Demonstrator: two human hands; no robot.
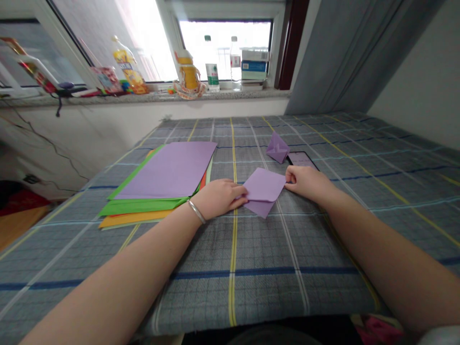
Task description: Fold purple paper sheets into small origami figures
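Note:
A folded square of purple paper point(264, 184) lies on the checked cloth between my hands, one corner toward me and a loose flap along its near side. My left hand point(224, 196), with a silver bangle at the wrist, pinches the paper's left corner between thumb and fingers. At the opposite corner, my right hand point(305, 182) is curled, the thumb and forefinger closed on the paper's right tip. Just beyond the paper stands a folded purple paper shape point(277, 147) with a pointed top. A phone point(302, 159) with its screen lit lies behind my right hand, which partly covers it.
Left of my hands lies a stack of coloured paper point(168, 170), purple on top, green and orange below. The plaid tablecloth point(266, 297) spreads under everything. On the windowsill point(230, 95) stand bottles, a yellow cup point(189, 74) and a box point(254, 67).

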